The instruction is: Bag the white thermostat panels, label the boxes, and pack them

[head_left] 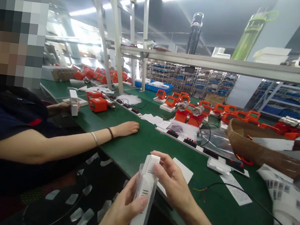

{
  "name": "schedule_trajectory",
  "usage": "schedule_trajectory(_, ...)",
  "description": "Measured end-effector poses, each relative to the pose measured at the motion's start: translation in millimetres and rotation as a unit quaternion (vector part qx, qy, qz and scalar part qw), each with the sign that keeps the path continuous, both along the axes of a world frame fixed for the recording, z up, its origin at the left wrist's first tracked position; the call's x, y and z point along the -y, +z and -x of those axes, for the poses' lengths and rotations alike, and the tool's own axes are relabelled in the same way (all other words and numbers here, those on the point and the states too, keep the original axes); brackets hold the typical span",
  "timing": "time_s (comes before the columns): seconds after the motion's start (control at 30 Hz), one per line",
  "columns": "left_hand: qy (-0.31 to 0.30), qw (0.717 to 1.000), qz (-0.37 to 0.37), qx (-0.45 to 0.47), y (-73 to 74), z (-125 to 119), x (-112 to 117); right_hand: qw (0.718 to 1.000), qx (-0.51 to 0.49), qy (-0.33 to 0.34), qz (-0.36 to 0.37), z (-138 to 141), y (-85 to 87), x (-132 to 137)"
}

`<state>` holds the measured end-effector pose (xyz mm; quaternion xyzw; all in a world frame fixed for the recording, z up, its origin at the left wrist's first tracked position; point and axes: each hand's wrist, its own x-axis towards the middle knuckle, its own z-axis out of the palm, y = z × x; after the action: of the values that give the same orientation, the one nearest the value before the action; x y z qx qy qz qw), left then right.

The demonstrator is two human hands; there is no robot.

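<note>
A long white plastic part (145, 184) with small dark slots stands nearly upright in front of me, partly inside a clear plastic bag (138, 187). My left hand (125, 207) is wrapped round its lower half, thumb on the slotted face. At the upper end, my right hand (173, 178) pinches the part between thumb and fingers. Behind my right hand, a flat white box or sheet (183, 171) lies at the bench edge, partly hidden.
A co-worker's arm (70, 148) rests on the green bench (124, 145) at left; their other hand holds a white box (73, 102). Orange housings (98, 104), a power strip (190, 142), a cardboard box (264, 151), a label roll (288, 204) and a black cable (238, 189) surround the work area.
</note>
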<state>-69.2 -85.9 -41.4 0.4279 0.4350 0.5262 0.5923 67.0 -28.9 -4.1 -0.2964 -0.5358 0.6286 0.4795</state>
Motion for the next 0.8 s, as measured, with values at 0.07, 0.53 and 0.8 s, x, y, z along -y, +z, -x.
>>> schedule_trajectory(0.07, -0.003, 1.000, -0.001, 0.012, 0.9, -4.1, 2.8, 0.999, -0.036, -0.013, 0.028, 1.9, -1.8, 3.2)
schedule_trajectory(0.53, -0.002, 0.982, -0.062, -0.178, 12.3, -10.5, 11.8, 0.980, 0.158, 0.000, -0.125, -59.5, 16.1, 21.1)
schedule_trajectory(0.8, -0.065, 0.964, -0.074, -0.246, 12.9, -24.5, 10.6, 0.835, 0.422, -0.032, -0.353, -101.0, 35.9, 38.2)
